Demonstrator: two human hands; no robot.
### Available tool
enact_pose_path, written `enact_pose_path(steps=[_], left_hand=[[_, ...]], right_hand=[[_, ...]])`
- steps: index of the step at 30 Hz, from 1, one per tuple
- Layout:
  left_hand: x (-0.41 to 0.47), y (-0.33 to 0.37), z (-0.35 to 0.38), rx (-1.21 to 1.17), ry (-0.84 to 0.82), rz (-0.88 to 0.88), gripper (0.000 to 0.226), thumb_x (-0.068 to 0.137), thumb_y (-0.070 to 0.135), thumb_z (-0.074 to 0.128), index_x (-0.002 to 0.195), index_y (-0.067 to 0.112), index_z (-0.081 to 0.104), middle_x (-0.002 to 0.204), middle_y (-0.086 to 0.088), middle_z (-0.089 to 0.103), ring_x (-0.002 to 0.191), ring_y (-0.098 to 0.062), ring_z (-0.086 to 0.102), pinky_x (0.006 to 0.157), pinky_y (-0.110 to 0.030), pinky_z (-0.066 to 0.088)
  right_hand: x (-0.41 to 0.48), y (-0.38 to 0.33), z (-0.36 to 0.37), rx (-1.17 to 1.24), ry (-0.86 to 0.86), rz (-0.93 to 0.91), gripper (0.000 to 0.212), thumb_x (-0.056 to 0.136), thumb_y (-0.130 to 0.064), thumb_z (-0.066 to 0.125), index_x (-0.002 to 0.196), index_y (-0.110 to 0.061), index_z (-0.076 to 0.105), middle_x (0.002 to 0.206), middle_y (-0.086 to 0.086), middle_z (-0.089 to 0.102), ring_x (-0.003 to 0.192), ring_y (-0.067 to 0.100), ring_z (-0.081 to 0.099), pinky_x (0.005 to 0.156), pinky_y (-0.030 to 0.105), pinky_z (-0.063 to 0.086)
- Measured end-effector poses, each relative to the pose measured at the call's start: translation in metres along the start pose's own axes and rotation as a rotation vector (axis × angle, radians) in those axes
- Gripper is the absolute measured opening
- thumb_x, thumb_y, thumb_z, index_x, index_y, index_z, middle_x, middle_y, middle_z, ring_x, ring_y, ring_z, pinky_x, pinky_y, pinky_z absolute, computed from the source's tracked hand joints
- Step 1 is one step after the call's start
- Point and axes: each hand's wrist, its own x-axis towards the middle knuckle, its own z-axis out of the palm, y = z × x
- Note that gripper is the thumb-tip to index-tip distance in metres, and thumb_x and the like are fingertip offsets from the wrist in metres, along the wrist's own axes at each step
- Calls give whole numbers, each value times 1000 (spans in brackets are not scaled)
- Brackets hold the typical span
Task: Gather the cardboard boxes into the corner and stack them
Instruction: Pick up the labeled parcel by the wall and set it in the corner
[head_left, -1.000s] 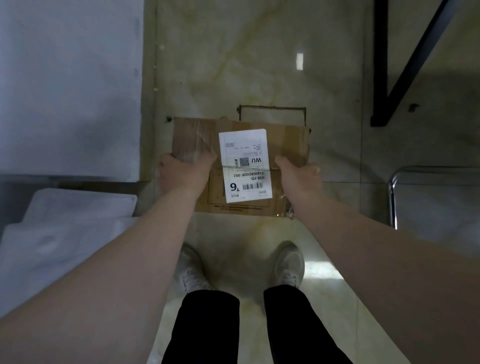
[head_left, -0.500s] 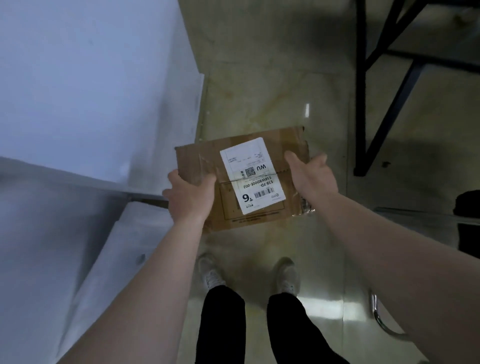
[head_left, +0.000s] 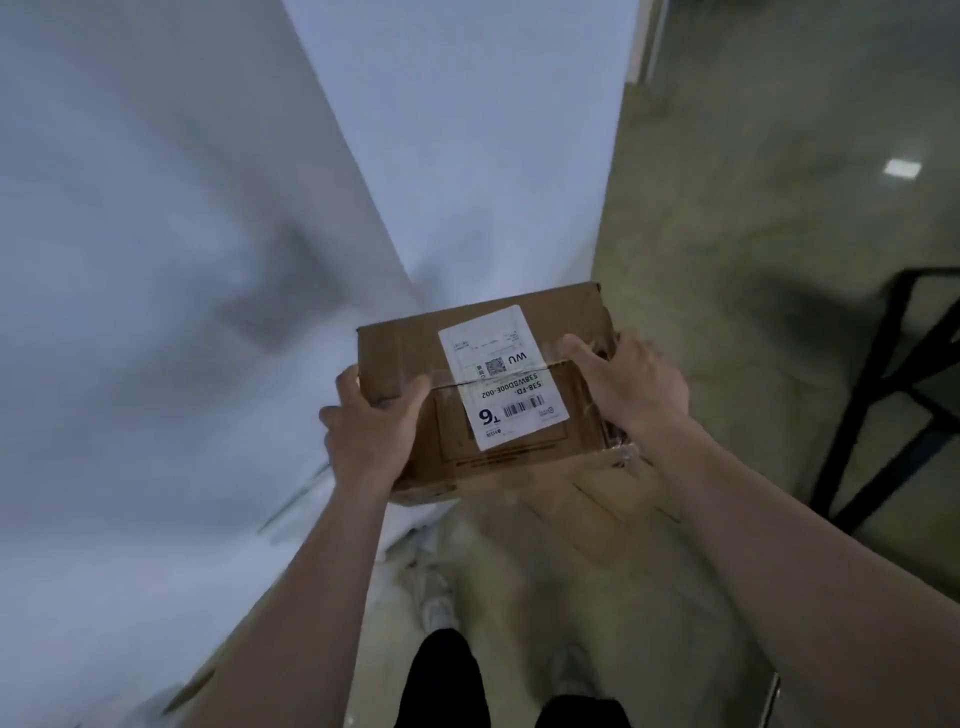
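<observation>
A brown cardboard box (head_left: 415, 345) with a white shipping label (head_left: 498, 374) on top is held in the air in front of me, above the floor. My left hand (head_left: 371, 426) grips its near left corner, thumb over the top. My right hand (head_left: 631, 384) clasps the right side, thumb lying on the top face. The box tilts slightly, its far right corner highest. No other cardboard box shows in this view.
White walls (head_left: 452, 135) fill the left and centre, blurred by motion. Polished marble floor (head_left: 753, 218) spreads to the right. A black metal frame (head_left: 878, 384) stands at the right edge. My feet (head_left: 441, 608) and dark trousers are below.
The view has swung left toward the white walls. The box has stayed in both hands and risen, while the black frame has slid toward the right edge.
</observation>
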Motion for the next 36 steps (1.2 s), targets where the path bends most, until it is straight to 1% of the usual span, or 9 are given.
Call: enact_pose_path(steps=[3,7,11,14,17,23,26,30,36], left_hand=[[-29,-12,-64,-68,83,-35,101,64,87,56,151,41,33,141,-12,51,122,-39,59,104,-55,51],[-66,-41,-139,-104,175,-55,96,69,89,52,151,41,35,146,-12,52,121,-39,61,102,-54,50],[-118,-96,-226,-191,327,-100,102,63,92,52,151,42,35,140,-11,58,118,-38,63,100,-52,53],[-156,-149,-286,-221,419,-138,90,77,81,59,152,39,35,135,-5,65,117,-34,64,96,-47,51],[-200,-212,-349,-245,535,-183,83,83,73,63,153,38,35,134,-3,67,119,-33,63,88,-41,46],[-294,-332,-459,-213,716,-275,78,85,67,66,151,38,37,125,-3,70,113,-33,65,92,-45,50],[-338,-382,-499,-194,800,-332,77,86,61,68,152,35,39,124,-4,70,112,-33,65,89,-43,49],[-397,-456,-544,-194,915,-444,80,85,61,72,152,35,40,123,-7,70,113,-34,65,87,-42,51],[-473,-553,-586,-240,1083,-601,82,83,64,73,152,36,39,131,-7,68,111,-32,66,82,-41,53]], right_hand=[[-33,-42,-21,14,-42,-149,81,92,-81,39,128,-11,60,117,12,68,102,33,63,83,46,49],[-85,-91,-26,-5,-102,-304,78,97,-76,38,128,-7,59,118,16,69,105,35,64,90,47,51],[-167,-153,-6,-20,-172,-491,76,99,-73,39,137,-10,59,128,14,68,111,34,63,85,42,41],[-234,-193,21,-43,-218,-617,73,98,-72,42,134,-12,62,130,13,69,117,35,64,85,41,40],[-312,-227,60,-57,-275,-739,69,96,-73,42,127,-15,64,125,11,70,109,32,63,85,39,42],[-467,-275,140,-68,-414,-922,63,96,-70,48,127,-16,63,114,4,66,97,25,55,83,37,40],[-537,-293,174,-87,-467,-1013,61,96,-68,52,126,-16,63,107,1,58,97,24,53,83,36,39],[-634,-312,225,-148,-533,-1175,45,97,-65,55,109,-22,61,101,0,61,92,23,56,78,34,39],[-763,-330,299,-206,-665,-1339,50,94,-68,53,108,-22,66,101,-1,68,92,23,62,76,34,42]])
